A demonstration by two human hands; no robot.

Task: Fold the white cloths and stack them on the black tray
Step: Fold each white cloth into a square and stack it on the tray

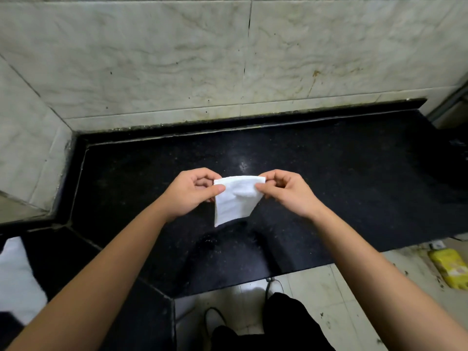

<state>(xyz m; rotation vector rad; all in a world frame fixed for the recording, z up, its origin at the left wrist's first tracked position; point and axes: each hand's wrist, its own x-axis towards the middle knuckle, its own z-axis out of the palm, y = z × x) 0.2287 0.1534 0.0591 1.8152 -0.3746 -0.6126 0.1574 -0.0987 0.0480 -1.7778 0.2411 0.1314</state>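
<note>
cloth [236,198] white | counter [329,173] black speckled | wall [152,59] pale veined

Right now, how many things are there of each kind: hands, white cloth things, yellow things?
Hands: 2, the left hand and the right hand, each pinching a top corner of the held cloth.
White cloth: 2, the held cloth and a white heap at the left edge, too blurred to count pieces.
Yellow packet: 1, on the floor.
Total: 5.
</note>
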